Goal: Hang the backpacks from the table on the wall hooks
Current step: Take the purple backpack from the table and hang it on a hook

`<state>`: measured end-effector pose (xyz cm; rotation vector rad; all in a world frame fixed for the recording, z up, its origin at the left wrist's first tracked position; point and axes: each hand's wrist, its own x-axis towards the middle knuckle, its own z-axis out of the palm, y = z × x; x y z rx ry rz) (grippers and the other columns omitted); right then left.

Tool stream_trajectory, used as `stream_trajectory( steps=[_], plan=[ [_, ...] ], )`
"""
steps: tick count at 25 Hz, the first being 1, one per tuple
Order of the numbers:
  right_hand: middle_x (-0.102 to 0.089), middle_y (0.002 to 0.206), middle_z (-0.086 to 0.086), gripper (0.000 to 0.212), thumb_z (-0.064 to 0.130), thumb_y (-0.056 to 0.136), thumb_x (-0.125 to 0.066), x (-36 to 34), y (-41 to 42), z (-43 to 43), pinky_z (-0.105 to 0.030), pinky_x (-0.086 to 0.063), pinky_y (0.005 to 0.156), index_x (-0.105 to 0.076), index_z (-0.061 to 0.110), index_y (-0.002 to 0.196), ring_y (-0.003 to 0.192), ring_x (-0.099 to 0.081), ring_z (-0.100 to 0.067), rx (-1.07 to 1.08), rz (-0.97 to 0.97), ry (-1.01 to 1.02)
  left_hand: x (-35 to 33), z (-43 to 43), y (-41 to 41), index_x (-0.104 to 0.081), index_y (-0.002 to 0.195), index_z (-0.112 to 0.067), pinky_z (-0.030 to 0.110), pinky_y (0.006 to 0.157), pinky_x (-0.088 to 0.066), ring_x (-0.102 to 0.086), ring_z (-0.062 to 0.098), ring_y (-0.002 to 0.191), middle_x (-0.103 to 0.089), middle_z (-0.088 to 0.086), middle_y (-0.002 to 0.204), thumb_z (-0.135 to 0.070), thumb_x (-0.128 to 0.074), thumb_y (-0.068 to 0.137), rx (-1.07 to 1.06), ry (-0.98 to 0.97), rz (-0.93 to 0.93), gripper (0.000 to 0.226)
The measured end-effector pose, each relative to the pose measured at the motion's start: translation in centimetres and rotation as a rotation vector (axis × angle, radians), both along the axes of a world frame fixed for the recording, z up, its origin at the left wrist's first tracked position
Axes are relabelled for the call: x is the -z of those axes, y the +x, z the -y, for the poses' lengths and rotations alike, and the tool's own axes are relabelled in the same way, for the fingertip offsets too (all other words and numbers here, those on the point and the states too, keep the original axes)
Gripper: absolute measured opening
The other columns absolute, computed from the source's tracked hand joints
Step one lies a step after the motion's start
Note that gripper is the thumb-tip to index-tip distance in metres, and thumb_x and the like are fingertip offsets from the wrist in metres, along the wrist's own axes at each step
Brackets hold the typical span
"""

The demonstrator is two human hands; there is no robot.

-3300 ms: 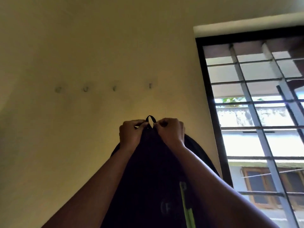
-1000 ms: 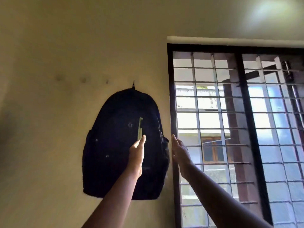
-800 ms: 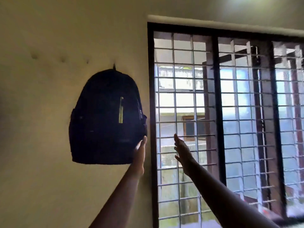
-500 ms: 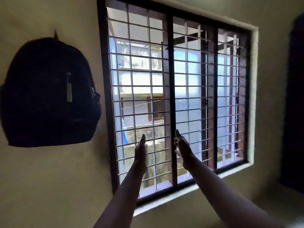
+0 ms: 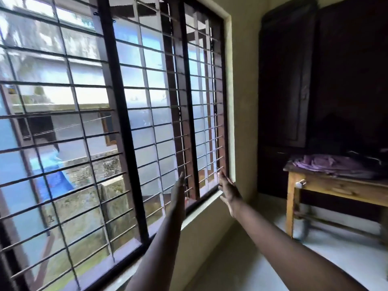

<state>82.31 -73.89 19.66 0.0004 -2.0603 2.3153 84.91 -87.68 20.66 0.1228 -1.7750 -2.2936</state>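
My left hand (image 5: pixel 178 193) and my right hand (image 5: pixel 228 191) are stretched out in front of me, both empty with flat, parted fingers, in front of the barred window. At the right stands a wooden table (image 5: pixel 336 186) with a purple backpack (image 5: pixel 327 162) lying on it and something dark beside that, too dim to make out. The dark backpack on the wall and the wall hooks are out of view to the left.
A large barred window (image 5: pixel 117 131) fills the left and middle. A dark wooden wardrobe (image 5: pixel 304 80) stands in the corner behind the table. Pale floor (image 5: pixel 315 259) lies between me and the table.
The view has swung right: the hung dark backpack left the frame and the table with the purple backpack came in. Both hands stay raised and empty.
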Motion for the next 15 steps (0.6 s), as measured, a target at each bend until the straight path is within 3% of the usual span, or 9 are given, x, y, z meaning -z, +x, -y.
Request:
stream_trajectory(
  steps=[3,5,6,7,8,9,11,13,15],
  plan=[
    [-0.042,0.147,-0.007,0.063,0.056,0.089,-0.039,1.1,-4.7,-4.6,-0.041,-0.03,0.111,-0.039,0.019,0.14,0.134,-0.04,-0.025,0.139,0.025,-0.001,1.1,-4.6,-5.8,-0.049,0.132,-0.019,0.031,0.106,-0.032,-0.049,0.012,0.128,-0.051,0.0,0.139,-0.039,-0.038,0.096,0.128,-0.024,0.054,0.043],
    [-0.042,0.147,-0.008,0.062,0.055,0.091,-0.038,1.5,-7.2,-8.0,-0.041,-0.031,0.109,-0.04,0.017,0.139,0.134,-0.04,-0.025,0.221,0.038,0.001,1.8,-7.9,-9.6,-0.06,0.1,-0.027,0.013,0.078,-0.048,-0.066,-0.012,0.079,-0.072,-0.012,0.093,-0.035,-0.035,0.098,0.227,-0.029,0.089,0.027],
    [-0.041,0.147,-0.009,0.06,0.053,0.092,-0.037,1.8,-8.4,-9.9,-0.04,-0.032,0.109,-0.039,0.016,0.14,0.134,-0.04,-0.025,0.261,0.039,-0.012,1.9,-9.9,-11.3,-0.056,0.085,-0.026,0.008,0.057,-0.048,-0.063,-0.013,0.055,-0.071,-0.017,0.068,-0.032,-0.033,0.099,0.28,-0.019,0.091,0.027],
    [-0.041,0.147,-0.009,0.058,0.05,0.094,-0.036,2.1,-9.9,-12.8,-0.039,-0.032,0.108,-0.038,0.015,0.14,0.135,-0.039,-0.025,0.315,0.039,-0.03,2.3,-13.0,-13.5,-0.053,0.082,-0.026,0.006,0.048,-0.046,-0.062,-0.01,0.05,-0.071,-0.015,0.061,-0.03,-0.033,0.099,0.333,-0.012,0.096,0.027],
    [-0.04,0.148,-0.008,0.057,0.049,0.094,-0.035,2.4,-10.8,-14.4,-0.039,-0.032,0.108,-0.037,0.015,0.141,0.135,-0.038,-0.024,0.348,0.038,-0.041,2.9,-14.4,-14.9,-0.056,0.091,-0.025,0.006,0.056,-0.046,-0.066,-0.007,0.062,-0.073,-0.009,0.076,-0.029,-0.034,0.099,0.353,-0.008,0.113,0.024],
    [-0.039,0.148,-0.008,0.057,0.05,0.094,-0.036,2.4,-11.7,-16.4,-0.039,-0.031,0.108,-0.038,0.017,0.14,0.135,-0.038,-0.024,0.376,0.04,-0.053,3.7,-16.4,-16.7,-0.056,0.107,-0.024,0.009,0.075,-0.045,-0.067,0.001,0.089,-0.07,0.0,0.103,-0.03,-0.036,0.098,0.376,-0.006,0.13,0.023],
    [-0.04,0.148,-0.007,0.061,0.062,0.086,-0.039,3.3,-14.6,-21.5,-0.041,-0.032,0.109,-0.044,0.026,0.135,0.132,-0.041,-0.024,0.485,0.042,-0.039,4.9,-21.7,-20.4,-0.043,0.137,-0.014,0.029,0.105,-0.03,-0.045,0.02,0.131,-0.047,0.009,0.141,-0.033,-0.037,0.097,0.459,-0.042,0.155,0.044],
    [-0.042,0.146,-0.007,0.059,0.062,0.084,-0.042,3.7,-17.0,-26.7,-0.043,-0.032,0.111,-0.049,0.026,0.13,0.13,-0.044,-0.026,0.569,0.057,-0.025,6.1,-27.0,-24.0,-0.041,0.139,-0.01,0.038,0.113,-0.021,-0.036,0.023,0.138,-0.041,0.009,0.147,-0.04,-0.04,0.095,0.525,-0.072,0.191,0.054],
    [-0.05,0.137,-0.01,0.053,0.051,0.091,-0.042,4.0,-19.6,-33.1,-0.043,-0.034,0.107,-0.048,0.019,0.132,0.127,-0.047,-0.027,0.609,0.059,-0.046,6.8,-33.4,-27.6,-0.046,0.135,-0.007,0.031,0.106,-0.032,-0.043,0.023,0.131,-0.047,0.01,0.142,-0.042,-0.043,0.093,0.592,-0.071,0.211,0.054]
  ],
)
